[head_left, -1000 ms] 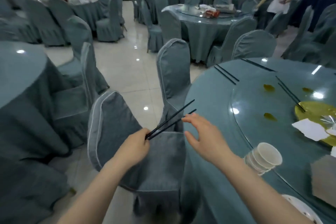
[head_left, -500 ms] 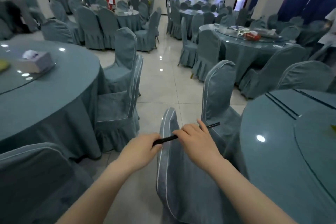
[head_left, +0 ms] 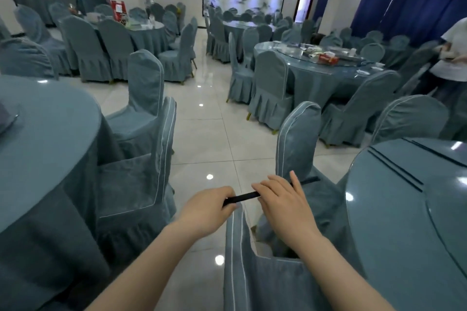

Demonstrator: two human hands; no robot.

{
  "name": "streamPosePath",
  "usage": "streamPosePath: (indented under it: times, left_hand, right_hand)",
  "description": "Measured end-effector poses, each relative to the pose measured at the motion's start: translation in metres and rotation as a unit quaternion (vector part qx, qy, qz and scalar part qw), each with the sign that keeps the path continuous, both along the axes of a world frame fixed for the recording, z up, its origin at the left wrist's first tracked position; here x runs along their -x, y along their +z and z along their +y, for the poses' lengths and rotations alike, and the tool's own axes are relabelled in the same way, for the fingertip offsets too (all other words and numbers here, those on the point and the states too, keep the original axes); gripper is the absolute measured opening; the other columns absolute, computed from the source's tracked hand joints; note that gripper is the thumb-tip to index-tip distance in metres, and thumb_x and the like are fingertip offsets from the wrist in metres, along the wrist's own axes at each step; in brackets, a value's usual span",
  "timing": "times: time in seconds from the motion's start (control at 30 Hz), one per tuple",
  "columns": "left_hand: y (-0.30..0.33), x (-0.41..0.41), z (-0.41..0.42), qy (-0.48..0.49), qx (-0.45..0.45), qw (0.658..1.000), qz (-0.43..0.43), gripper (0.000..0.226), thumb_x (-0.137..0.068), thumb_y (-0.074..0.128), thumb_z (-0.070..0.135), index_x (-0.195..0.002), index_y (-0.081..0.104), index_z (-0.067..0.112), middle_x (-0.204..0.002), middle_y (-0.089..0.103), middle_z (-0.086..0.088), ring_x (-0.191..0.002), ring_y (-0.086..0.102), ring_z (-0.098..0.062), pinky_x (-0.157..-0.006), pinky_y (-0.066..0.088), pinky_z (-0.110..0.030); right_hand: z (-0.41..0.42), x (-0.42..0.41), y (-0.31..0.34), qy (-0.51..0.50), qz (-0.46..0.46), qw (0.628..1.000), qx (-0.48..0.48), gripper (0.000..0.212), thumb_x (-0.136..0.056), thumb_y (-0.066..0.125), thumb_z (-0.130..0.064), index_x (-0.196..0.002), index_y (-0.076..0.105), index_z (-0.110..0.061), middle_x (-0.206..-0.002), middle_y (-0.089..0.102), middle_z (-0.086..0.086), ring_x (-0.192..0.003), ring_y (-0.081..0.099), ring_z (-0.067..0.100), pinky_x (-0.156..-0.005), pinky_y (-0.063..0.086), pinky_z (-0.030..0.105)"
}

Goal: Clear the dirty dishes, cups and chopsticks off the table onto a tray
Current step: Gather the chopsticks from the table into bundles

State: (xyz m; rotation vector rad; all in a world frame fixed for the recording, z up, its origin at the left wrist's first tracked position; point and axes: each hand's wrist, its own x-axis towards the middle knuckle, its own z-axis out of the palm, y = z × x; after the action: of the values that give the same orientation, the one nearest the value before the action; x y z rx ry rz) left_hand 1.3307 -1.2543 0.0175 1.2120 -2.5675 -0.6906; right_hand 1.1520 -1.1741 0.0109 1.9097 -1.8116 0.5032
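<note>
Both my hands hold a bundle of black chopsticks (head_left: 243, 197) level in front of me, over a chair back. My left hand (head_left: 206, 211) grips the near end. My right hand (head_left: 281, 201) lies over the middle of the bundle with its fingers curled on it, and the far tips stick out past it. On the round table (head_left: 394, 209) at my right lie two more pairs of black chopsticks (head_left: 394, 168), near its far rim. No tray is in view.
Covered chairs (head_left: 297, 139) stand close in front and under my arms. Another round table (head_left: 48, 139) is at my left with a chair (head_left: 141, 159) beside it. A tiled aisle (head_left: 209, 118) runs ahead. A person in white (head_left: 448, 58) stands at far right by a table with dishes (head_left: 326, 58).
My view has swung left, away from the dirty table, so the cups and plates are out of sight. My right hand has come onto the chopsticks, which now lie flatter.
</note>
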Motion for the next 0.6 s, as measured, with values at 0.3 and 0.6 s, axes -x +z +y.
streamPosePath:
  times: [0.3, 0.6]
  left_hand:
    - [-0.02, 0.052, -0.14, -0.065, -0.007, 0.997, -0.041, 0.013, -0.093, 0.049, 0.038, -0.097, 0.057, 0.028, -0.081, 0.06, 0.009, -0.075, 0.056, -0.014, -0.068, 0.048, -0.033]
    - [-0.044, 0.117, -0.253, -0.22, -0.033, 0.975, -0.011, 0.012, -0.092, 0.053, 0.035, -0.098, 0.061, 0.029, -0.087, 0.065, 0.006, -0.082, 0.06, -0.019, -0.068, 0.047, -0.031]
  right_hand:
    - [-0.116, 0.039, -0.03, -0.073, -0.051, 0.993, -0.074, 0.047, -0.065, 0.08, -0.004, -0.107, 0.069, -0.022, -0.089, 0.066, -0.006, -0.085, 0.064, 0.019, -0.104, 0.034, 0.052]
    - [-0.18, 0.066, -0.022, -0.213, -0.052, 0.965, -0.142, 0.043, -0.063, 0.077, -0.001, -0.1, 0.072, -0.023, -0.085, 0.067, -0.003, -0.083, 0.066, 0.023, -0.099, 0.041, 0.053]
